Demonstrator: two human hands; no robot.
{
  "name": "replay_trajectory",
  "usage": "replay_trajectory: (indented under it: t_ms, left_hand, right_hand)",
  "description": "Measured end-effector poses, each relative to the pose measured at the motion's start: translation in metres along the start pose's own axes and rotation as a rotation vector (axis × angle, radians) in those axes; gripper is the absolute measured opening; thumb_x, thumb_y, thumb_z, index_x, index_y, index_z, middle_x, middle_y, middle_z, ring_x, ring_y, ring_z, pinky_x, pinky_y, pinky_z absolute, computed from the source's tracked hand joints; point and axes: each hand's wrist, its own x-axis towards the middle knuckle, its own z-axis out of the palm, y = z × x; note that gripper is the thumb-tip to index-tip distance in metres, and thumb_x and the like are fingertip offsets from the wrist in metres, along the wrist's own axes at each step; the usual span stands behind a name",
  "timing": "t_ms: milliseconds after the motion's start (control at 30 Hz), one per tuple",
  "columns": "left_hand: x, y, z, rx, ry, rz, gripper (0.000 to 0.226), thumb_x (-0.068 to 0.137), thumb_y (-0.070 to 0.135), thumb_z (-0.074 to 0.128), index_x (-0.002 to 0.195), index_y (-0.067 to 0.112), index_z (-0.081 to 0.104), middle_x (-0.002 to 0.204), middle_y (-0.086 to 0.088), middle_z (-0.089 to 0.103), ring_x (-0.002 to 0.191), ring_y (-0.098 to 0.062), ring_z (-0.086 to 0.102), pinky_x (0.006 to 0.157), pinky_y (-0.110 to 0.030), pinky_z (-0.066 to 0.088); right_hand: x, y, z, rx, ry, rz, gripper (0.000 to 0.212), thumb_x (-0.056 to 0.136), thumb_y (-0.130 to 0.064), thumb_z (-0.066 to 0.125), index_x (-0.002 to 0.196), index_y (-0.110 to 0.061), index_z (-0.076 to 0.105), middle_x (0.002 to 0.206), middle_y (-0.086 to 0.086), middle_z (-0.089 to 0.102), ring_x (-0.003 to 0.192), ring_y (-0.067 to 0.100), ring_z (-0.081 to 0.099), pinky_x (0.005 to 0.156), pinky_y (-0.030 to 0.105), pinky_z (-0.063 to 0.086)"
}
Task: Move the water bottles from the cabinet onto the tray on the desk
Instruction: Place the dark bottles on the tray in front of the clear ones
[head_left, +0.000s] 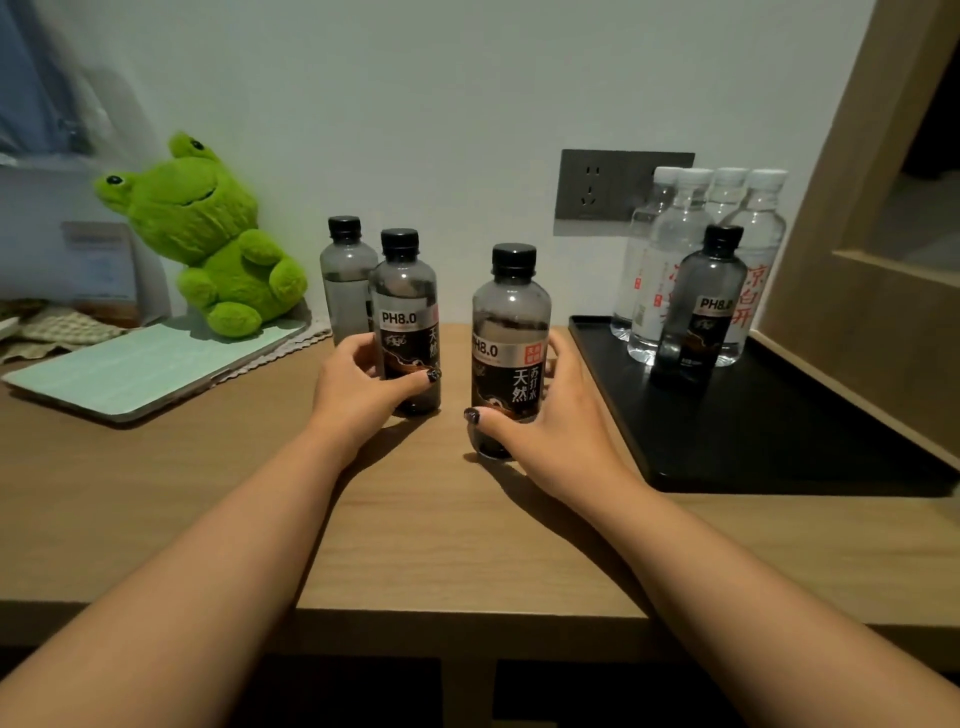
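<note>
Left hand (353, 387) wrapped round lower half of dark PH8.0 bottle (407, 322), thumb across label front, other fingers hidden behind. Right hand (540, 431) curled round second dark bottle (511, 353), thumb low on front near base, fingers behind right side. Both bottles upright on wooden worktop (441, 519), near each other, not touching. Third dark bottle (347, 275) behind left one. Black tray (753, 431) at right holds four clear bottles (675, 260) plus one dark bottle (698, 306). Green frog plush (208, 234) at left.
</note>
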Motion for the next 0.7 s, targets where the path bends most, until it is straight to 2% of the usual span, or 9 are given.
replay_trajectory:
  t_ms: [67,167,233,300,400,467,600,667,700]
  left_hand:
    - [-0.006,0.000,0.000,0.041,-0.047,0.051,0.075,0.068,0.020,0.085,0.133,0.017,0.050,0.131,-0.003,0.058,0.119,-0.016,0.052,0.095,-0.030,0.041]
    - [-0.016,0.001,0.003,0.091,-0.093,0.132,0.090,0.060,0.021,0.090,0.137,0.018,0.043,0.135,0.000,0.055,0.124,-0.012,0.049,0.105,-0.036,0.042]
    - [-0.021,0.003,0.007,0.096,-0.099,0.154,0.098,0.059,0.022,0.091,0.141,0.018,0.037,0.138,0.000,0.052,0.129,-0.014,0.047,0.108,-0.039,0.041]
    - [-0.023,0.005,0.009,0.101,-0.085,0.169,0.097,0.061,0.022,0.090,0.142,0.018,0.035,0.138,-0.001,0.053,0.129,-0.016,0.048,0.107,-0.035,0.040]
    - [-0.025,0.007,0.008,0.067,-0.104,0.165,0.095,0.062,0.018,0.089,0.141,0.019,0.036,0.139,-0.002,0.052,0.129,-0.015,0.046,0.107,-0.033,0.039]
    - [-0.028,0.009,0.008,0.041,-0.129,0.165,0.094,0.062,0.018,0.089,0.141,0.020,0.036,0.139,0.000,0.052,0.127,-0.011,0.045,0.108,-0.035,0.039]
    - [-0.034,0.015,0.013,0.062,-0.122,0.212,0.088,0.066,0.021,0.086,0.139,0.021,0.037,0.135,0.002,0.053,0.125,-0.009,0.045,0.103,-0.028,0.038]
    - [-0.035,0.018,0.014,0.077,-0.101,0.224,0.085,0.066,0.021,0.086,0.136,0.022,0.039,0.131,0.005,0.054,0.122,-0.010,0.047,0.102,-0.029,0.039]
    - [-0.036,0.019,0.014,0.079,-0.098,0.231,0.084,0.065,0.022,0.087,0.135,0.023,0.040,0.127,0.007,0.054,0.121,-0.009,0.047,0.103,-0.031,0.040]
  right_hand:
    - [0.000,0.002,-0.006,0.036,-0.033,0.003,0.093,0.079,-0.020,0.076,0.151,-0.029,0.018,0.147,-0.007,0.041,0.130,0.002,0.034,0.097,0.016,0.030]
    - [0.001,0.007,-0.012,0.064,-0.053,0.040,0.099,0.080,-0.021,0.076,0.153,-0.028,0.010,0.152,-0.006,0.034,0.135,0.005,0.032,0.100,0.021,0.026]
    - [0.003,0.008,-0.007,0.057,-0.030,0.058,0.107,0.072,-0.032,0.081,0.153,-0.029,0.011,0.152,-0.004,0.035,0.137,0.015,0.036,0.111,0.034,0.033]
    - [0.005,0.009,-0.003,0.053,-0.019,0.052,0.103,0.070,-0.034,0.082,0.150,-0.028,0.018,0.147,-0.004,0.041,0.135,0.016,0.041,0.109,0.041,0.041]
    - [0.007,0.010,-0.002,0.095,-0.047,0.027,0.089,0.080,-0.019,0.075,0.149,-0.028,0.021,0.145,-0.004,0.042,0.134,0.014,0.041,0.105,0.028,0.037]
    - [0.008,0.011,-0.004,0.096,-0.014,-0.006,0.089,0.080,-0.020,0.074,0.150,-0.027,0.020,0.146,-0.005,0.037,0.133,0.009,0.037,0.108,0.027,0.032]
    - [0.008,0.010,-0.006,0.053,0.064,-0.038,0.090,0.077,-0.029,0.079,0.148,-0.025,0.023,0.142,-0.008,0.036,0.118,-0.003,0.033,0.086,0.003,0.029]
    - [0.009,0.012,-0.007,0.044,0.068,-0.050,0.078,0.080,-0.023,0.076,0.144,-0.026,0.031,0.137,-0.009,0.043,0.114,-0.006,0.035,0.077,0.000,0.031]
    - [0.009,0.013,-0.008,0.054,0.067,-0.057,0.074,0.081,-0.020,0.075,0.142,-0.026,0.033,0.134,-0.011,0.045,0.113,-0.006,0.036,0.080,0.001,0.035]
